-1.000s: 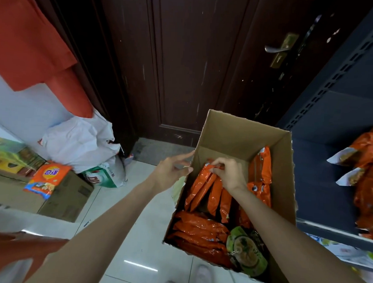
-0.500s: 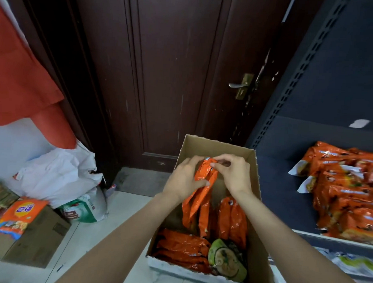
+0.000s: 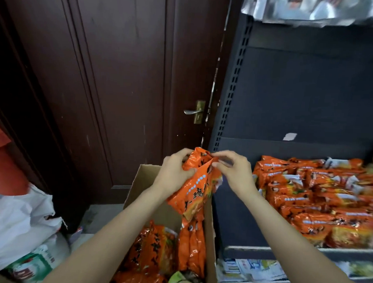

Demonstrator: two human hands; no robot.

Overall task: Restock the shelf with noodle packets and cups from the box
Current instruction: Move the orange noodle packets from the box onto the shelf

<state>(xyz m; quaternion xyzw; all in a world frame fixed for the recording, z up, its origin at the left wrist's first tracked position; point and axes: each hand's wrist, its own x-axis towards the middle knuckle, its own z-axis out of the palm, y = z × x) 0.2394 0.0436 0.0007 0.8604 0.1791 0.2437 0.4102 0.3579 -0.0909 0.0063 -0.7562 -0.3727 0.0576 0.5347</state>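
Both hands up over the box (image 3: 144, 182), sharing a bunch of orange packets (image 3: 198, 184). Left hand (image 3: 174, 172) wrapped round the near-left side of the bunch, thumb pressed across the front, fingers curled behind. Right hand (image 3: 233, 170) pinching the crumpled top edge between thumb and fingertips, remaining fingers arched above. Bunch hanging tilted from that double hold, upper end between the two hands, lower end trailing down toward the box's right wall. How many packets in the bunch: cannot tell, at least two by the layered edges.

Straight below the grip, more orange packets (image 3: 190, 249) standing on end in the box, further ones (image 3: 150, 252) leaning just left of them. Lower again, nearest the camera, a green-lidded cup (image 3: 185, 281) partly cut off at the frame's bottom edge.

Right of the grip, the dark shelf (image 3: 283, 249), with a stacked pile of matching orange packets (image 3: 319, 199) on it, near the right hand but apart from it. Beyond the grip, a dark wooden door (image 3: 120, 75) with a metal handle (image 3: 192, 112). Far left and low, a white bag (image 3: 18, 220) on the floor.
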